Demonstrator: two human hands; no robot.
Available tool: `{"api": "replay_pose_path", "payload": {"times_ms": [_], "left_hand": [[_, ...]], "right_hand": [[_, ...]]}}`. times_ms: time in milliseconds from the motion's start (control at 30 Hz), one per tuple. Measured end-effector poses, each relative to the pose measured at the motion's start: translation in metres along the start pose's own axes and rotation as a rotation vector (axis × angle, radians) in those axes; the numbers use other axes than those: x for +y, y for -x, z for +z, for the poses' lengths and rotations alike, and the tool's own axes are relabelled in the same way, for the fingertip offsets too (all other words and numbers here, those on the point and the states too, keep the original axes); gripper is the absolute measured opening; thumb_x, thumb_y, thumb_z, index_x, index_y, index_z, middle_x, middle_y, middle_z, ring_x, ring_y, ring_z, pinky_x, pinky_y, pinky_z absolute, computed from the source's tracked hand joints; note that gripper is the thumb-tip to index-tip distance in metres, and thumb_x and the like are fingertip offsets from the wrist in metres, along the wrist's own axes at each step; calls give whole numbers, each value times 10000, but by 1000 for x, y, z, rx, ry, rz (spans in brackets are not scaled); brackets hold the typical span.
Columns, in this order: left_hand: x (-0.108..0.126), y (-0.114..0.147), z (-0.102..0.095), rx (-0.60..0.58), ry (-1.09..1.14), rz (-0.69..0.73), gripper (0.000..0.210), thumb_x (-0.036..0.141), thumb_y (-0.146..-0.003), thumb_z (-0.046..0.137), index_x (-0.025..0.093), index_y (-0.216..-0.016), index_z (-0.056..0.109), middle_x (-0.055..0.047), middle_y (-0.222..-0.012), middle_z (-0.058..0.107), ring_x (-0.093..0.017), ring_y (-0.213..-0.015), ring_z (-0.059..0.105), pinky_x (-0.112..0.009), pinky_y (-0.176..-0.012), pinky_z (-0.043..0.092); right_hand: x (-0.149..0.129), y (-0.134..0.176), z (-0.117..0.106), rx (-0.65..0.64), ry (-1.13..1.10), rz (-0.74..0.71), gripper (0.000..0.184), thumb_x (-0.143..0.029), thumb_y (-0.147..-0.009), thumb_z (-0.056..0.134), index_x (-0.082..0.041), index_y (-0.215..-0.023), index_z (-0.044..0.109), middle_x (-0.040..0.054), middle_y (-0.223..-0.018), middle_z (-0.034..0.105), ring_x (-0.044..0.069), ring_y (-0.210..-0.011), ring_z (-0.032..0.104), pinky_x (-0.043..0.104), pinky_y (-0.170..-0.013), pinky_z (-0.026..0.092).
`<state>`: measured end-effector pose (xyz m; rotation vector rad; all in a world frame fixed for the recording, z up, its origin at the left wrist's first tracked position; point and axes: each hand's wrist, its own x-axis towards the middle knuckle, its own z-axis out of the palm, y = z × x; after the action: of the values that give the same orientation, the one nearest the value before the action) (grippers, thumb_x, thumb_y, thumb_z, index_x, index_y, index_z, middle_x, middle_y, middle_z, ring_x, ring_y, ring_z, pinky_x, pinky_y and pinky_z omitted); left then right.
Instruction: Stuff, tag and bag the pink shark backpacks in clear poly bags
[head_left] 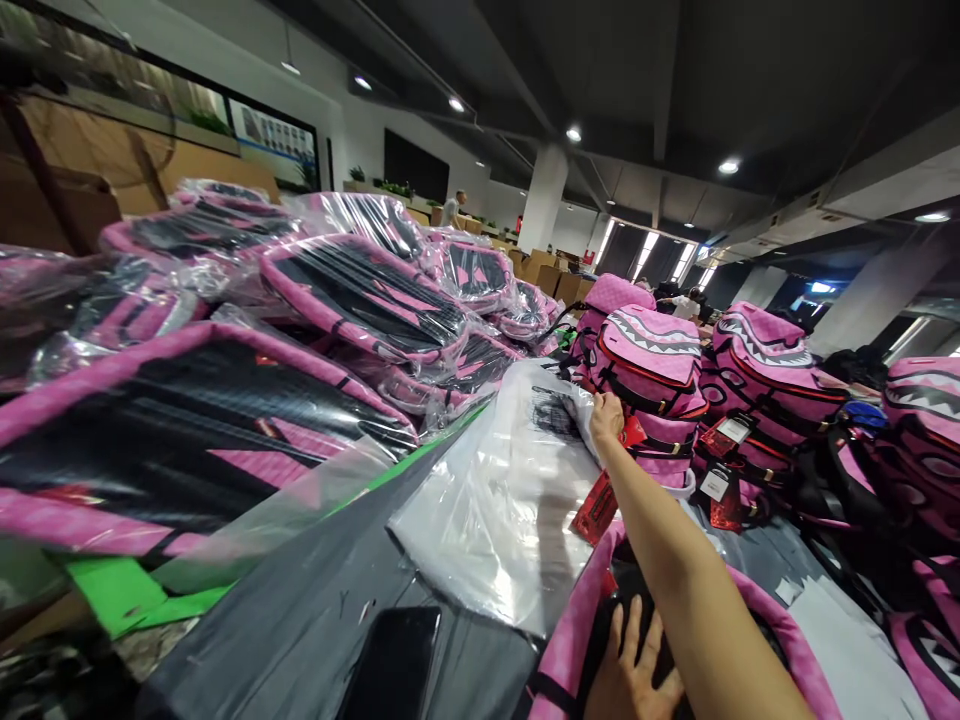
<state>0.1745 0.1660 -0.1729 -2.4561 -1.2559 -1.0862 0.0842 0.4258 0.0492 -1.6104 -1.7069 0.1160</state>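
Observation:
My right hand [606,418] reaches forward with its fingers closed on the far right edge of a clear plastic bag [495,490]. This bag lies in a flat stack on the grey-covered table [300,610]. Below my right forearm, my left hand [637,665] rests with fingers spread on the black panel of a pink backpack [566,640]. Red hang tags [596,508] lie between the bags and the backpack. A black phone [394,665] sits on the table at the near side of the bags.
Pink-and-black backpacks in clear plastic [360,295] are piled at left. Unwrapped pink backpacks [649,360] with shark-mouth prints stand at right, beside white sheets [847,640]. A green strip [127,595] edges the table. Cardboard boxes [547,275] and a person [453,210] are further back.

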Motion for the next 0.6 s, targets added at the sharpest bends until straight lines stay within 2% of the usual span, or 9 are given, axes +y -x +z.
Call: {"api": "replay_pose_path", "payload": {"times_ms": [67, 133, 200, 300, 400, 500, 600], "left_hand": [[-1, -1, 0, 116, -122, -7, 677, 439, -973, 584, 459, -1571, 269, -32, -1601, 428, -344, -1306, 602, -481, -1020, 535], [-1, -1, -1, 141, -169, -19, 656, 530, -979, 542, 455, -1572, 272, -58, -1576, 465, -337, -1268, 631, -467, -984, 547], [-1, -2, -4, 76, -140, -6, 627, 560, -989, 505, 457, -1567, 285, -78, -1575, 463, -342, -1280, 620, -481, -996, 536], [-3, -4, -14, -38, -76, -11, 566, 471, -1029, 465, 462, -1564, 280, -105, -1612, 394, -364, -1366, 543, -536, -1049, 495], [-6, -5, -23, -63, -75, 5, 543, 469, -1035, 444, 445, -1560, 309, -139, -1592, 419, -391, -1371, 533, -564, -1026, 512], [-11, -5, -27, 8, -143, 53, 557, 488, -1005, 509, 420, -1542, 377, -162, -1527, 507, -394, -1322, 580, -548, -984, 549], [-14, -9, -39, 111, -119, 91, 695, 635, -922, 576, 343, -1534, 425, -191, -1487, 549, -422, -1309, 584, -578, -974, 551]], "right_hand": [[1, -7, -25, 86, -66, -55, 267, -310, -989, 394, -204, -843, 591, 78, -904, 622, 227, -904, 564, 310, -763, 398], [0, -5, -45, 158, -133, -127, 266, -332, -971, 406, -224, -759, 525, 45, -815, 577, 217, -839, 539, 303, -745, 394], [-5, 1, -62, 220, -198, -211, 282, -366, -967, 426, -235, -722, 478, 30, -785, 552, 207, -813, 522, 304, -760, 398], [-16, 2, -89, 311, -279, -306, 321, -438, -978, 424, -239, -727, 455, 22, -780, 540, 200, -794, 509, 315, -774, 404], [-26, -6, -127, 416, -338, -344, 365, -495, -1001, 367, -245, -744, 438, 16, -764, 519, 200, -761, 496, 325, -750, 401], [-36, -13, -172, 501, -374, -389, 381, -513, -1013, 334, -246, -757, 427, 4, -741, 496, 192, -730, 490, 327, -741, 405], [-54, -5, -221, 514, -414, -519, 376, -505, -1033, 319, -240, -798, 446, -16, -718, 473, 172, -678, 471, 304, -689, 405]]}}
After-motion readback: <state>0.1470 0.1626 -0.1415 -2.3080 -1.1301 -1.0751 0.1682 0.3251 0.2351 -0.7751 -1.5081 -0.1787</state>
